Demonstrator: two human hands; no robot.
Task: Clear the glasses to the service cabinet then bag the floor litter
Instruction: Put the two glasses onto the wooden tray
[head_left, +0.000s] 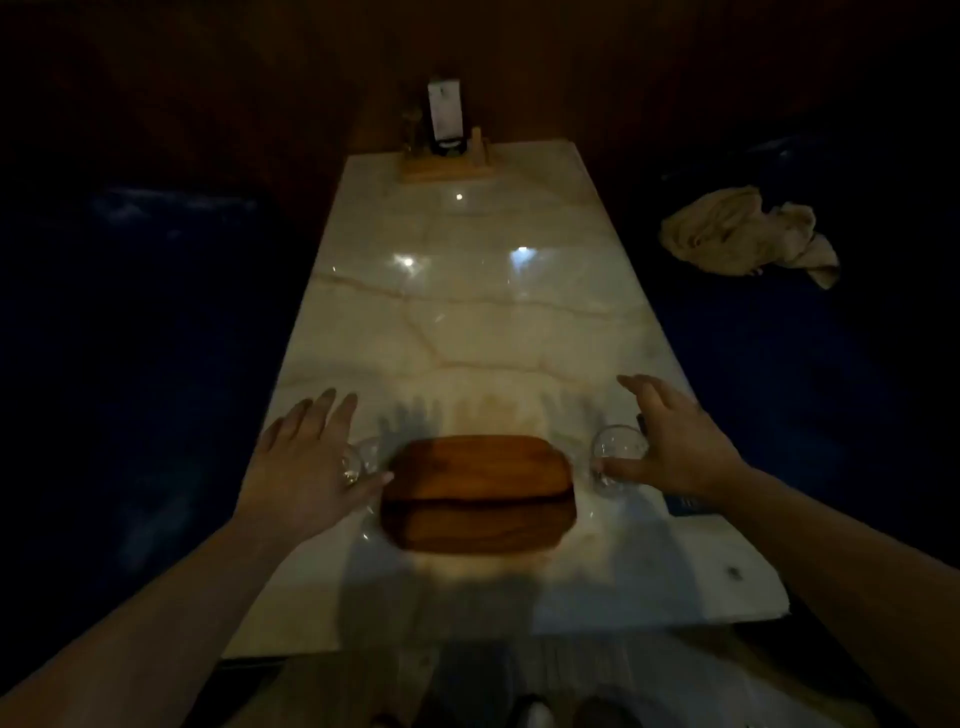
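Observation:
Two clear glasses stand on the marble table, one on each side of a wooden tray. My left hand hovers with fingers spread over the left glass, which is partly hidden beneath it. My right hand reaches over the right glass, fingers apart and thumb beside its near wall. Whether either hand touches its glass is unclear in the dim light.
A wooden holder with a menu card stands at the table's far end. A crumpled beige cloth lies on the dark blue bench at right. Another dark bench runs along the left. The floor below is dim.

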